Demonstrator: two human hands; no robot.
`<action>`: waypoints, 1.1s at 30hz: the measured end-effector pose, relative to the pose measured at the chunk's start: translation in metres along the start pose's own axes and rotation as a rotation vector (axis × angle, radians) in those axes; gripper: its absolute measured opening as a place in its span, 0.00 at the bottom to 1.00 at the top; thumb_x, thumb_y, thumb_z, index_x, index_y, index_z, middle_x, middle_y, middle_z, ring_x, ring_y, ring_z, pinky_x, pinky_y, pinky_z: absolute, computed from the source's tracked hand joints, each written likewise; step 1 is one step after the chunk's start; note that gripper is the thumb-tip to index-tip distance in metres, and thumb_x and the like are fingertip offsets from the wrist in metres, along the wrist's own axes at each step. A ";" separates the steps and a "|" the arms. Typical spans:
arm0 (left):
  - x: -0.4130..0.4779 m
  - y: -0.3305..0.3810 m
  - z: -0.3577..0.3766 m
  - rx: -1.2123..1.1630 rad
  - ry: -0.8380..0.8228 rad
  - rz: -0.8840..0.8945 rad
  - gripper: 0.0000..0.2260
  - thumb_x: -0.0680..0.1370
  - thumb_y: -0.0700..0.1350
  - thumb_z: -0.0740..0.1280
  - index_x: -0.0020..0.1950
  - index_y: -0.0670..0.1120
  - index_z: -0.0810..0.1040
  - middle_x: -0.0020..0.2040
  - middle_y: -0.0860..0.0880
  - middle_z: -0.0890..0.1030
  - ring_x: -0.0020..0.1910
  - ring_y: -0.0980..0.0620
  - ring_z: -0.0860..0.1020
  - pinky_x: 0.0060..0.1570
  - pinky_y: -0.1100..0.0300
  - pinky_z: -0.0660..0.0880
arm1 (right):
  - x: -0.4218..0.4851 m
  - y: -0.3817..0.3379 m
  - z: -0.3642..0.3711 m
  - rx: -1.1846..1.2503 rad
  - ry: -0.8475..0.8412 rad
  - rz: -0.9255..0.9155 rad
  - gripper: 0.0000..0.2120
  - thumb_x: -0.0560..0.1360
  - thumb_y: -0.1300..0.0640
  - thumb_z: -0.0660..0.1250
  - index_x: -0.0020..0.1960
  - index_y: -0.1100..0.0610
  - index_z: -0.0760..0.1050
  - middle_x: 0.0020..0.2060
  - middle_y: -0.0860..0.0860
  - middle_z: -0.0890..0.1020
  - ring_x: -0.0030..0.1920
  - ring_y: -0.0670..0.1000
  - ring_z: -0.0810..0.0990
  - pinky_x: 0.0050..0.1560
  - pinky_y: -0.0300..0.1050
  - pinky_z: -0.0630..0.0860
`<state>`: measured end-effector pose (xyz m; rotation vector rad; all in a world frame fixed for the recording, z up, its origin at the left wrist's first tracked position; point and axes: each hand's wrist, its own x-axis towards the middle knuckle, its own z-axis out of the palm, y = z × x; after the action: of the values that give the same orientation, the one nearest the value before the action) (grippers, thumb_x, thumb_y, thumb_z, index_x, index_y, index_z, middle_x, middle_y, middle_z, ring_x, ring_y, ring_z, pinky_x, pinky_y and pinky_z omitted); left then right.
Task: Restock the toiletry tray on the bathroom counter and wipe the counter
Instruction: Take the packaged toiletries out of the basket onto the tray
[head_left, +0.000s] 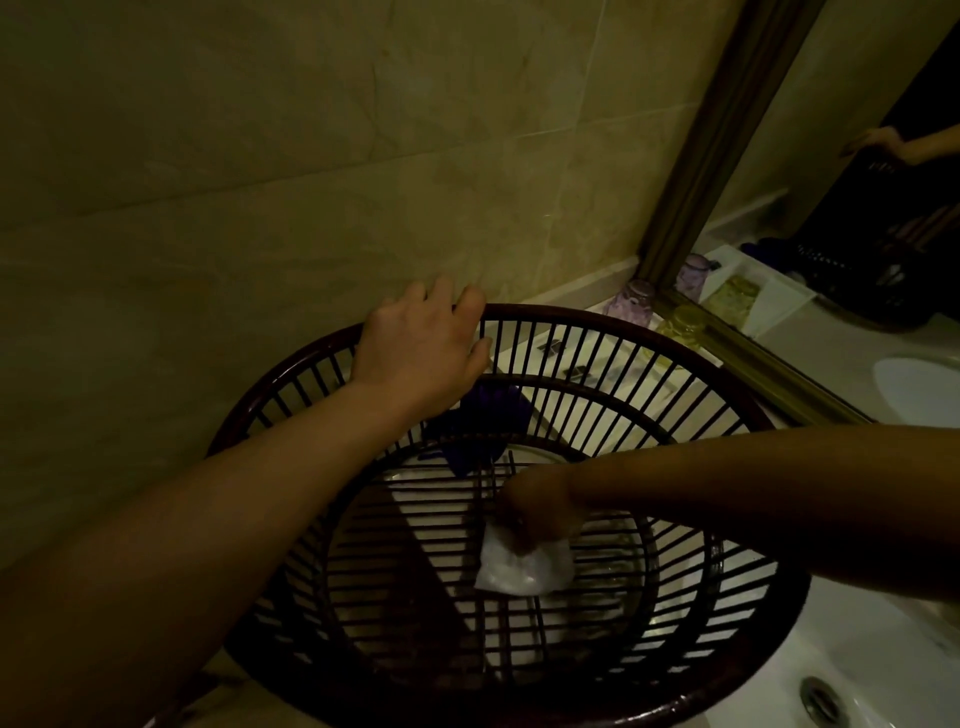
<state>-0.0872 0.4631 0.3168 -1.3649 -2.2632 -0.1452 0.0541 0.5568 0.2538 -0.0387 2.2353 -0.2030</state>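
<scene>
The light is dim, and the slats of the dark basket (613, 332) hide most of the white tray (597, 364) behind it; small items on the tray are too dark to name. The right hand (535, 512) reaches down inside the basket, fingers pinched on a small white packet (524, 569) at the basket's bottom, directly beneath it. The left hand (423, 345) rests on the far rim, fingers curled over it. A purple cloth (478, 421) lies just under the left wrist. Two upturned glasses (631, 304) stand near the mirror (831, 208).

Dark slatted basket (613, 332), white packet (524, 571), purple cloth (483, 415).
</scene>
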 end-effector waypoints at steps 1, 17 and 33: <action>0.000 0.000 0.000 0.001 0.000 -0.001 0.18 0.79 0.58 0.58 0.59 0.46 0.68 0.49 0.44 0.74 0.43 0.44 0.73 0.34 0.55 0.63 | -0.002 -0.002 -0.007 -0.003 0.017 -0.011 0.17 0.79 0.53 0.64 0.65 0.59 0.73 0.58 0.57 0.79 0.57 0.56 0.78 0.52 0.45 0.75; -0.001 0.001 -0.007 -0.029 -0.025 0.010 0.19 0.76 0.56 0.55 0.55 0.43 0.73 0.45 0.41 0.75 0.40 0.41 0.74 0.33 0.53 0.67 | -0.168 0.008 -0.076 0.760 0.818 -0.178 0.10 0.66 0.50 0.77 0.38 0.53 0.78 0.36 0.50 0.81 0.29 0.42 0.77 0.28 0.32 0.71; -0.002 0.003 -0.007 -0.003 -0.054 -0.049 0.15 0.78 0.56 0.61 0.54 0.44 0.74 0.43 0.45 0.73 0.38 0.44 0.73 0.30 0.58 0.63 | -0.155 0.147 -0.072 1.302 1.277 0.258 0.10 0.71 0.54 0.74 0.41 0.57 0.75 0.32 0.53 0.79 0.26 0.47 0.72 0.24 0.40 0.70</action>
<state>-0.0813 0.4611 0.3217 -1.3306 -2.3433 -0.1300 0.1007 0.7262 0.3947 1.3906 2.7020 -1.8844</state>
